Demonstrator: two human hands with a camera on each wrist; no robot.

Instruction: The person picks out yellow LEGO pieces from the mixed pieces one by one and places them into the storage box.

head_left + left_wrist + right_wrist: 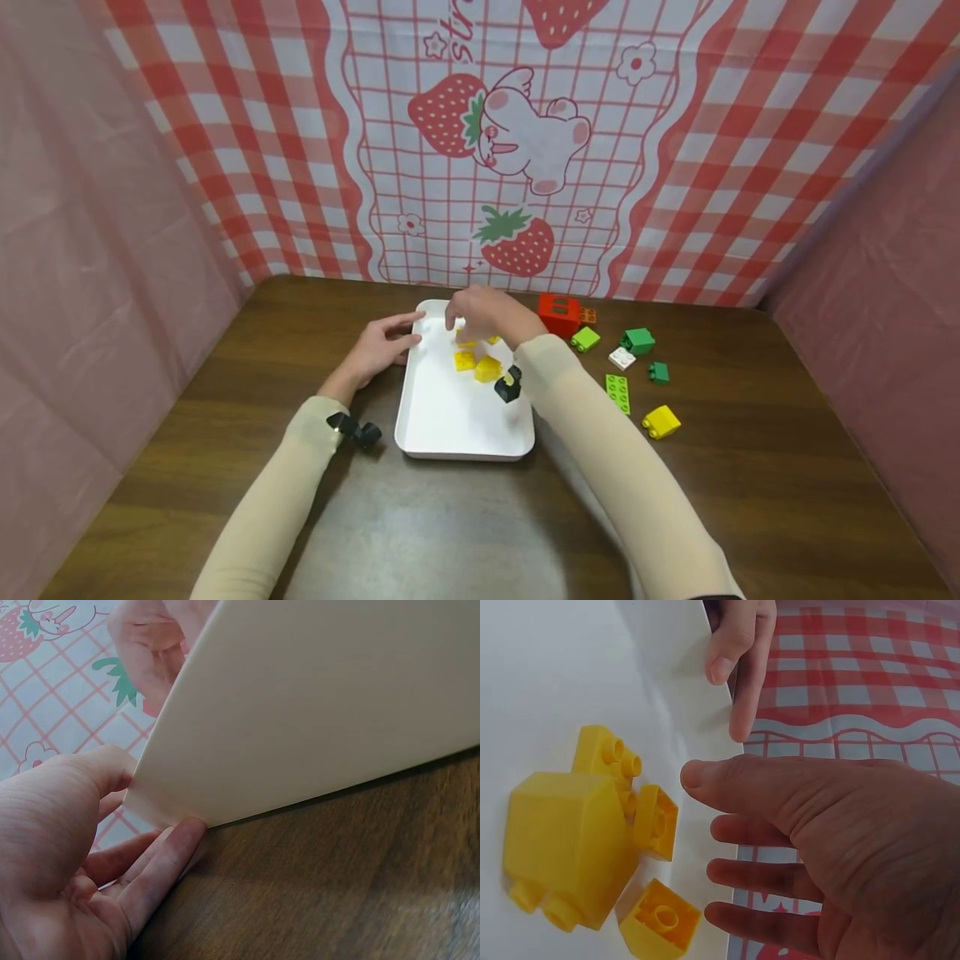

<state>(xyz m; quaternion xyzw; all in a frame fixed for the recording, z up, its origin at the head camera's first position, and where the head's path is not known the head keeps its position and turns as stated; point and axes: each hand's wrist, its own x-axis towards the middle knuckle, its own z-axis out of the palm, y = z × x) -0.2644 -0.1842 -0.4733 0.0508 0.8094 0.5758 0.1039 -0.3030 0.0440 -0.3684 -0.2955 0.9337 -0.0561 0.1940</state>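
A white tray (457, 425) lies on the table with several yellow toy bricks (488, 369) in it. My left hand (380, 346) holds the tray's left side near the far corner. In the left wrist view, one digit of that hand (56, 832) reaches over the rim while other fingers touch the outer wall. Above the far part of the tray, my right hand (491, 315) hangs with nothing in its fingers. Beside its fingers in the right wrist view are a large sloped yellow brick (562, 847) and smaller yellow bricks (660, 922).
Right of the tray lie a red brick (558, 314), a light green brick (585, 338), a flat light green brick (618, 393), a white brick (622, 358), green bricks (638, 340) and a yellow brick (662, 422). A checked strawberry cloth (525, 150) hangs behind the table.
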